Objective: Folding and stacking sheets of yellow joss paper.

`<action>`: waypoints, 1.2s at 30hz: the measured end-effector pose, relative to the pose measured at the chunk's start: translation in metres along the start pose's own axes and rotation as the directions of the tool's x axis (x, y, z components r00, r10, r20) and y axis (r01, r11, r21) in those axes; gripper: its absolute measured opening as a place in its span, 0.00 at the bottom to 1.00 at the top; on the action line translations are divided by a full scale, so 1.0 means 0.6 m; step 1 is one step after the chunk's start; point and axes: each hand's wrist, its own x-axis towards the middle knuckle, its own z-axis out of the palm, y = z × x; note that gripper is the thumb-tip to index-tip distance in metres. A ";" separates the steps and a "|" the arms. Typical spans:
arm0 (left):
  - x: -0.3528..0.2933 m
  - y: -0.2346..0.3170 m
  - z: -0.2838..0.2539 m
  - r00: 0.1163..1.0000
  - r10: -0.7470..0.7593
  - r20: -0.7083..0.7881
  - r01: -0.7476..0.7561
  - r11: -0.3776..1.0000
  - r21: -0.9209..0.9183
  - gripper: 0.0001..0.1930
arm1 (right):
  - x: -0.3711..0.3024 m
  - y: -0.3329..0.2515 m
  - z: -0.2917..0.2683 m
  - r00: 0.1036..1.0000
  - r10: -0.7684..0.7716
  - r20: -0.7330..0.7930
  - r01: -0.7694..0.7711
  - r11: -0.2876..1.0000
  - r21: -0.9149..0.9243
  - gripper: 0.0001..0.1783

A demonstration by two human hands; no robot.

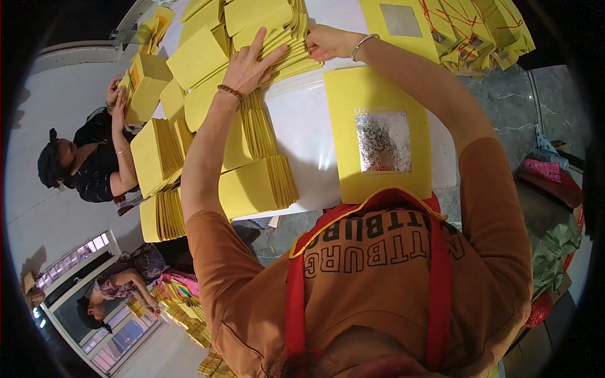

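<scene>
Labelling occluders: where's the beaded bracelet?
Head view, upper left of centre: the bracelet circles the left wrist, below the left hand on a yellow stack.

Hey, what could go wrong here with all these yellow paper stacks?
The staggered yellow stack might slide apart if the left hand, spread across it, pushes unevenly. The right hand, curled at the stack's edge, could bend that edge. The yellow piece with a silver panel reaches the red apron in this view, so leaning forward might crease it.
</scene>
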 end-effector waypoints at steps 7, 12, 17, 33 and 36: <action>0.011 0.001 -0.013 0.971 -0.230 0.063 0.238 0.937 -0.257 0.44 | 0.013 0.006 -0.001 0.995 -0.095 -0.018 0.097 0.974 0.206 0.12; 0.013 -0.002 -0.022 0.941 -0.326 0.089 0.336 0.877 -0.344 0.47 | 0.006 -0.009 0.003 1.000 0.016 -0.015 -0.008 0.913 0.408 0.24; 0.022 -0.003 -0.029 0.916 -0.356 0.183 0.399 0.852 -0.340 0.49 | 0.005 -0.014 0.009 0.999 0.034 -0.015 -0.027 0.933 0.358 0.37; 0.015 0.029 -0.028 0.935 -0.324 0.141 0.348 0.914 -0.208 0.40 | 0.057 -0.034 0.033 0.987 0.124 -0.100 -0.080 0.928 0.365 0.22; 0.011 0.044 -0.043 0.952 -0.289 -0.105 0.274 0.952 -0.135 0.39 | 0.058 -0.032 0.022 0.986 0.168 0.002 -0.154 0.896 0.416 0.15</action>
